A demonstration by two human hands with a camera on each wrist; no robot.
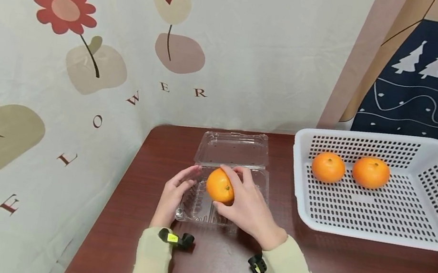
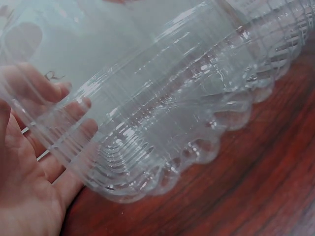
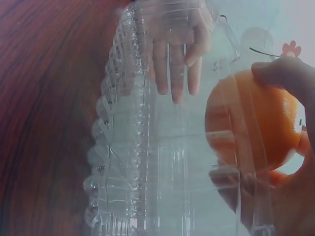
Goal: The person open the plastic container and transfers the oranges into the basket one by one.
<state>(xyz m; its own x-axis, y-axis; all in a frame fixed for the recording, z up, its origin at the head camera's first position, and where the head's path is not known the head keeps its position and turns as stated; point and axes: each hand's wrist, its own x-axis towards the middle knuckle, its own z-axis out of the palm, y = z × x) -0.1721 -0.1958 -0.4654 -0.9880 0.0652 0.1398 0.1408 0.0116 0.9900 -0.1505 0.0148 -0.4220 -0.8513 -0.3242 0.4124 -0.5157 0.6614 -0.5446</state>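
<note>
Over the base of a clear plastic clamshell box [image 1: 203, 209], my right hand [image 1: 248, 204] holds an orange [image 1: 220, 186] between thumb and fingers. In the right wrist view the orange [image 3: 256, 120] shows partly through the clear wall of the box. My left hand [image 1: 175, 192] rests along the left side of the box, its fingers fairly straight against the wall. Through the plastic in the left wrist view, the left fingers [image 2: 78, 115] are visible. The box's lid [image 1: 234, 149] lies folded back, away from me.
A white perforated basket [image 1: 364, 232] stands on the right of the brown table [image 1: 214, 271]. Two more oranges sit inside it, a left one [image 1: 328, 167] and a right one [image 1: 371, 172]. A printed cloth [image 1: 257, 65] hangs behind the table.
</note>
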